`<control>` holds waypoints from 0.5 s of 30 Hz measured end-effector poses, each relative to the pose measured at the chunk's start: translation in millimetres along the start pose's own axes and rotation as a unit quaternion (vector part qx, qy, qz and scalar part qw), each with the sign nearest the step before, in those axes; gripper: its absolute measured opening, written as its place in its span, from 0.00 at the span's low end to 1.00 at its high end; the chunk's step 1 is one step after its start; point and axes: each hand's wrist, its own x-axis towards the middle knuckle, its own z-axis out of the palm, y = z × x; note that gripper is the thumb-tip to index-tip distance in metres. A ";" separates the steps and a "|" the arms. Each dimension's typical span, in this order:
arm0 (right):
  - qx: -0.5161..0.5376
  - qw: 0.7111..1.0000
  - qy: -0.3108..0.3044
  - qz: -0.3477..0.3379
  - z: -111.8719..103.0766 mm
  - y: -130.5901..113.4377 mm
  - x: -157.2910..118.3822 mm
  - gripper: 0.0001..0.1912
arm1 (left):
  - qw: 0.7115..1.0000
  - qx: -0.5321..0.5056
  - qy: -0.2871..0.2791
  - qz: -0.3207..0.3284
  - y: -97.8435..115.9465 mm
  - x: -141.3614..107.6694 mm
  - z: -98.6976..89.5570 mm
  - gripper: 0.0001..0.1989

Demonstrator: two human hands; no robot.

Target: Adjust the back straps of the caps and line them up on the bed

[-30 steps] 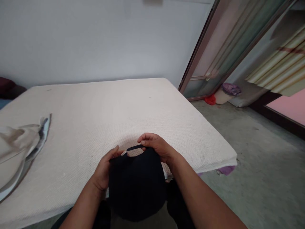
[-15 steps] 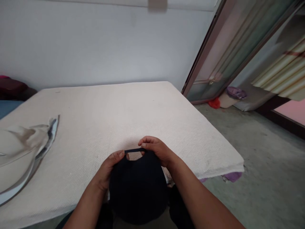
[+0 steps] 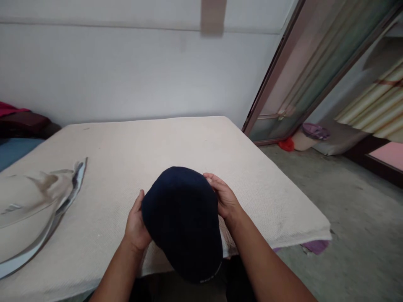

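Observation:
A dark navy cap (image 3: pixel 182 218) is held up over the near edge of the covered table, its rounded crown toward me and its strap opening out of sight. My left hand (image 3: pixel 137 226) grips the cap's left side, thumb along the edge and the fingers mostly hidden behind it. On the other side, my right hand (image 3: pixel 223 196) is closed on the upper right edge, with its fingertips partly behind the fabric. To the left lies a beige cap-like hat (image 3: pixel 28 218) with a pale grey-edged brim; neither hand touches it.
The table (image 3: pixel 151 147) wears a white textured cover and stands against a pale wall. Dark red and blue items (image 3: pixel 23 123) sit at the far left. On the floor at right are a lined bin (image 3: pixel 307 137) and a red bag (image 3: pixel 286 144), near a sliding door.
The cap has turned in my hands: its strap opening was at the top and now the crown faces me. Both hands moved from the strap to the cap's sides. The view tilted up slightly.

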 end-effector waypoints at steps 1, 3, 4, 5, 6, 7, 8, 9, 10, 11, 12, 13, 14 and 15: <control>0.004 1.000 0.013 -0.017 -0.8 -0.9 2.3 0.13 | 1.000 -0.002 -0.020 0.002 -2.0 0.0 -1.2 0.22; 0.006 0.998 0.037 -0.045 -1.9 -2.3 5.9 0.12 | 0.998 0.005 -0.062 0.009 -7.0 -0.5 -3.2 0.24; 0.004 0.997 0.049 -0.054 -2.3 -2.6 7.2 0.12 | 0.996 0.013 -0.084 0.011 -9.8 -1.0 -4.1 0.23; 0.003 0.996 0.059 -0.060 -2.7 -2.6 8.3 0.13 | 0.994 0.024 -0.105 0.012 -12.8 -1.5 -5.0 0.21; 0.002 0.996 0.067 -0.063 -3.1 -2.3 9.2 0.13 | 0.992 0.034 -0.124 0.015 -15.7 -2.0 -5.9 0.17; 0.002 0.995 0.072 -0.065 -3.5 -1.7 9.8 0.13 | 0.989 0.041 -0.138 0.017 -18.4 -2.6 -6.6 0.13; 0.002 0.995 0.072 -0.066 -3.8 -0.9 10.2 0.13 | 0.988 0.047 -0.147 0.020 -20.8 -3.2 -7.0 0.10; 0.001 0.996 0.069 -0.064 -4.0 0.2 10.3 0.13 | 0.987 0.052 -0.150 0.022 -22.8 -3.8 -7.0 0.08; -0.001 0.996 0.062 -0.060 -4.1 1.5 10.3 0.12 | 0.987 0.056 -0.148 0.024 -24.2 -4.3 -6.5 0.08; -0.002 0.997 0.054 -0.053 -4.0 3.0 10.2 0.12 | 0.987 0.059 -0.144 0.027 -25.2 -4.9 -5.7 0.08; -0.003 0.998 0.045 -0.046 -3.8 4.4 10.0 0.12 | 0.988 0.063 -0.139 0.032 -25.6 -5.5 -4.5 0.09; 0.000 0.999 0.037 -0.039 -3.4 5.9 9.8 0.12 | 0.988 0.066 -0.136 0.039 -25.6 -6.2 -3.1 0.11; 0.004 0.999 0.032 -0.034 -3.0 7.2 9.6 0.11 | 0.987 0.066 -0.135 0.050 -25.1 -6.9 -1.9 0.11; 0.010 0.999 0.032 -0.030 -2.5 8.5 9.5 0.11 | 0.987 0.065 -0.137 0.060 -24.4 -7.7 -0.9 0.10</control>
